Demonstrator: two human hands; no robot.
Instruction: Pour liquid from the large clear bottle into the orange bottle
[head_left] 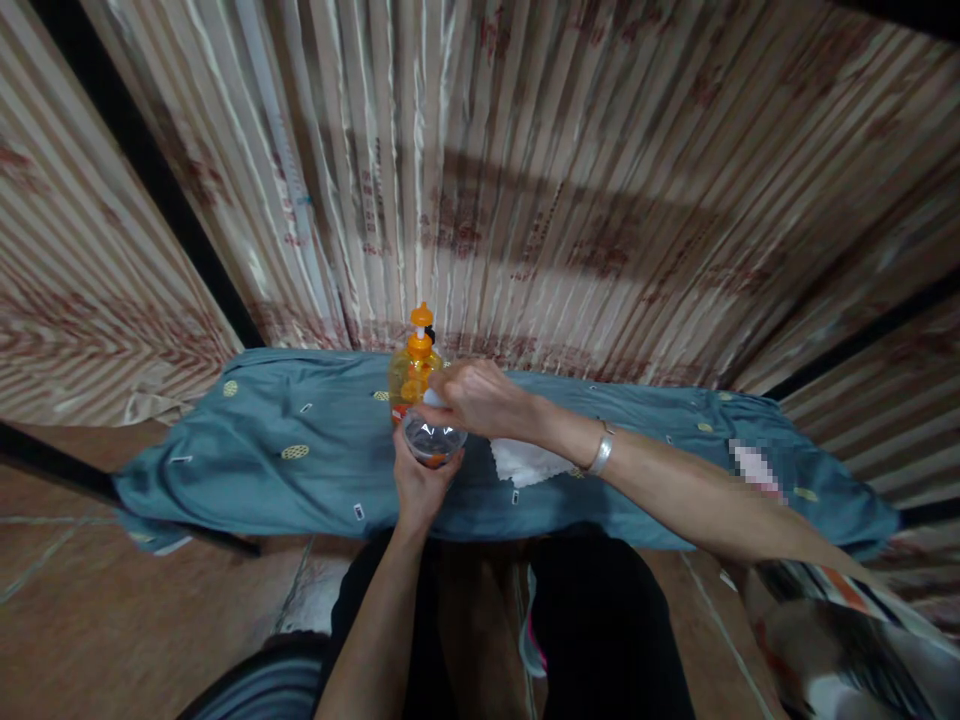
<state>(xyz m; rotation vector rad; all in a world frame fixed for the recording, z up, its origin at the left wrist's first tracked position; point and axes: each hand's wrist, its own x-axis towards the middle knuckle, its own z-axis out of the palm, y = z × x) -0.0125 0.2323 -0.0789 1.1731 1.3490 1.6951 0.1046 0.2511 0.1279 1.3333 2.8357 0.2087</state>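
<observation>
From the head camera, we see our left hand (422, 485) with its fingers bent around the side of a clear cup (435, 445), so it has a good hold. Our right hand (480, 400) is curled up tight, and its fingers pinch a small pale thing (435, 399) at the top of the cup; most of it is hidden. The cup is near the front of the surface (259, 490), just in front of an orange pump bottle (405, 385). A white cloth (529, 463) lies to the right, partly under our right arm.

To do this well, we think our left hand should keep the cup still and straight. Our right hand should go slow and gentle, so nothing tips or spills, and we should not bump the bottle.

Now the writing. The bottle has a small red label, but it is too tiny to read. The curtain (465, 180) has red marks like letters, and we cannot read those. We can't find any brand.
</observation>
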